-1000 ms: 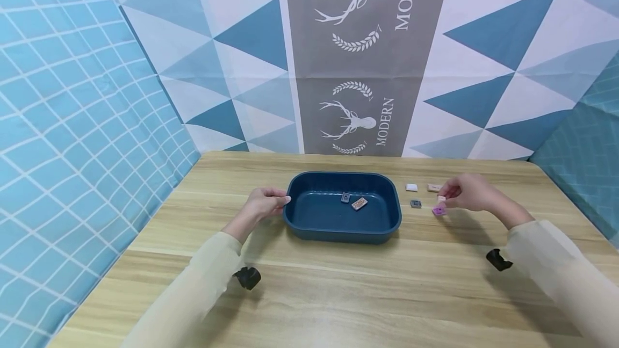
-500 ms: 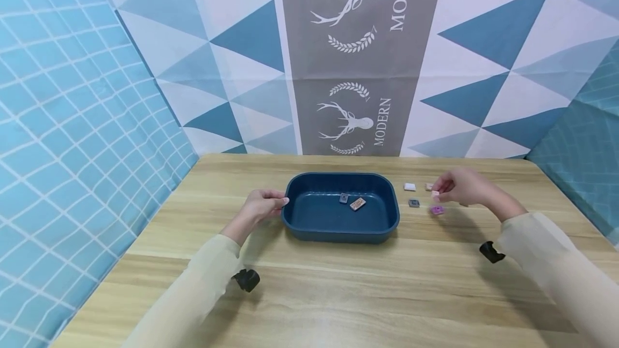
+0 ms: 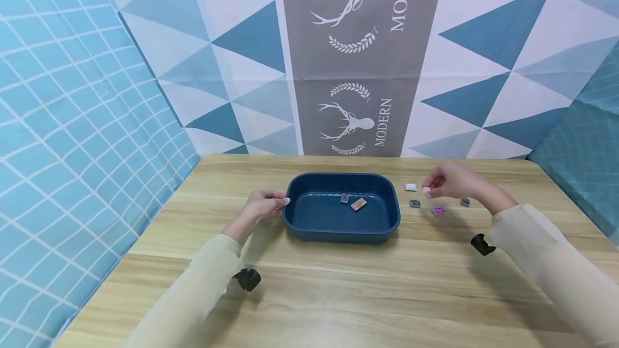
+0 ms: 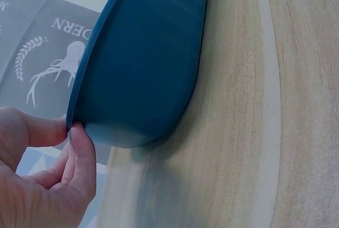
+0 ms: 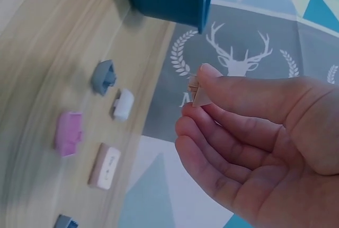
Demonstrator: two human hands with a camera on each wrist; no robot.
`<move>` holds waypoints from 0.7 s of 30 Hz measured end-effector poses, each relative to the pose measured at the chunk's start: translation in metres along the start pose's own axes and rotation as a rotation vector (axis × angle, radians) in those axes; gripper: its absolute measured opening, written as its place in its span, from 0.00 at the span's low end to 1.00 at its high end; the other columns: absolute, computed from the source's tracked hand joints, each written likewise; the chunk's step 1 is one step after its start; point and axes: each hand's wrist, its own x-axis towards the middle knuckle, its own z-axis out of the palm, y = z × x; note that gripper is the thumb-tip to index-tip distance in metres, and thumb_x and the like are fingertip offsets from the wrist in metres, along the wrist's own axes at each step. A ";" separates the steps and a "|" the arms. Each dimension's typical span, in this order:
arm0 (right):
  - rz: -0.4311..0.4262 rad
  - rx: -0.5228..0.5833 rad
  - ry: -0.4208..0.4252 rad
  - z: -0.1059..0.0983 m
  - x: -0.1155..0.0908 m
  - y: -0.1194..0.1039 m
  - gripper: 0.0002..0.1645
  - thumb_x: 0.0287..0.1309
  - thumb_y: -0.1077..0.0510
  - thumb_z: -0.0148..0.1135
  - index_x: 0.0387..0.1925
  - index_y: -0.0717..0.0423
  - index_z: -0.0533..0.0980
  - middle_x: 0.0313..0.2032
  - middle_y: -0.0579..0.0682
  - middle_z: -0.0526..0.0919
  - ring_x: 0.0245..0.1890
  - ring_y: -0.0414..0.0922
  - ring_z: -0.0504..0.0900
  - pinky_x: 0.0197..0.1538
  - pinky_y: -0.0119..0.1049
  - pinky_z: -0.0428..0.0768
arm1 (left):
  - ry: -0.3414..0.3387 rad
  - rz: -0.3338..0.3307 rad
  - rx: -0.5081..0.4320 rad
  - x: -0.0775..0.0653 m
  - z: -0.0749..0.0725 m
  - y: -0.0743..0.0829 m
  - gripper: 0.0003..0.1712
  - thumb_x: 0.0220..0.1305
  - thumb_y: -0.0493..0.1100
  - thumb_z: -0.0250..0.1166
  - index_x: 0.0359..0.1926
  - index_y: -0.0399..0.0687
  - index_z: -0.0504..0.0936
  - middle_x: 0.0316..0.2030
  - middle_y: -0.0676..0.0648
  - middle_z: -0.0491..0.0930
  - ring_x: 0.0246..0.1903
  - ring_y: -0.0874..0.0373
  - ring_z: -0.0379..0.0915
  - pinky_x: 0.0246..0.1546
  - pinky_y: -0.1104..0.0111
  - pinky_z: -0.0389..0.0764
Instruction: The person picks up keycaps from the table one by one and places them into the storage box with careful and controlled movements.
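A dark blue tray (image 3: 309, 234) stands on the table, with a grey keycap (image 3: 345, 198) and a wider beige keycap (image 3: 359, 204) lying in it. My left hand (image 3: 263, 205) pinches the tray's left rim between thumb and forefinger. To the right of the tray, my right hand (image 3: 454, 181) holds a small pale keycap (image 5: 194, 91) between thumb and fingertips, above the table. Below it lie a white keycap (image 3: 410, 187), a dark grey one (image 3: 415, 203), a pink one (image 3: 438, 210) and another grey one (image 3: 465, 202). The right wrist view also shows a long beige keycap (image 5: 105, 167).
The wooden table (image 3: 309, 294) ends at a patterned backdrop (image 3: 348, 69) behind the tray. A blue checked cloth (image 3: 72, 122) borders the left side. Black wrist pieces (image 3: 247, 279) hang below both sleeves.
My right hand has lifted the pale keycap away from the pink one and carried it left and slightly back. A grey keycap now shows beneath the wrist. The left hand keeps its place.
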 end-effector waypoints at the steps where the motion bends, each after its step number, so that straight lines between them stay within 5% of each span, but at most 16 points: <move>1: -0.003 0.002 -0.004 -0.001 0.001 -0.001 0.08 0.53 0.62 0.68 0.34 0.64 0.81 0.30 0.52 0.84 0.29 0.41 0.77 0.35 0.36 0.82 | -0.003 0.001 0.001 0.000 0.000 -0.001 0.15 0.63 0.36 0.63 0.49 0.33 0.78 0.36 0.48 0.78 0.33 0.64 0.76 0.36 0.77 0.82; 9: -0.056 -0.042 0.031 -0.015 0.009 -0.018 0.05 0.52 0.64 0.68 0.31 0.63 0.81 0.28 0.51 0.84 0.28 0.40 0.78 0.32 0.31 0.79 | 0.002 0.001 0.004 0.001 -0.001 -0.001 0.16 0.63 0.37 0.64 0.50 0.33 0.78 0.37 0.48 0.78 0.30 0.66 0.75 0.35 0.77 0.82; 21: -0.040 -0.077 0.003 -0.020 0.017 -0.038 0.07 0.52 0.62 0.69 0.33 0.62 0.82 0.30 0.52 0.84 0.29 0.41 0.79 0.36 0.37 0.82 | 0.002 -0.006 0.003 0.001 -0.001 0.001 0.16 0.63 0.36 0.64 0.49 0.33 0.78 0.37 0.48 0.78 0.30 0.66 0.75 0.35 0.77 0.83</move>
